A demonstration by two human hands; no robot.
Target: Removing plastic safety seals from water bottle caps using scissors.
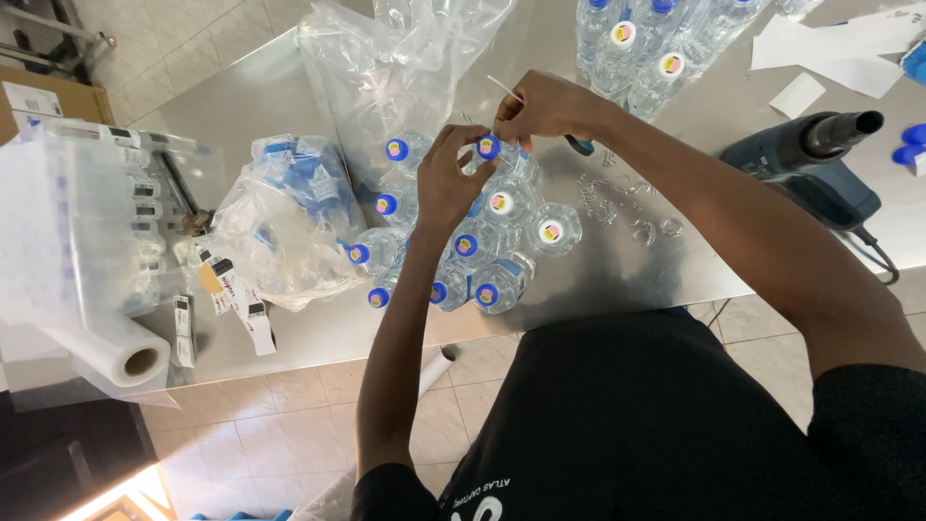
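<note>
Several rolls and stacks at the far left: film roll (130, 357) lying on its side at the near-left edge of the steel worktop (251, 96), label strips (236, 299) spilling just right of it. Next, crumpled bag of blue caps (289, 207), slumped against the bottles. Mid-worktop, cluster of blue-capped water bottles (463, 246) packed upright, touching, so each cap faces up. Left hand (449, 183) closed around one bottle's neck, steadying; right hand (545, 106) pinched together on its blue cap (489, 147), a thin white stick jutting from the fingers. Loose clear rings (617, 207) scattered just right. Heat gun (805, 164) lying well right, nozzle away. Little open room near the front edge; bottles almost at it.
</note>
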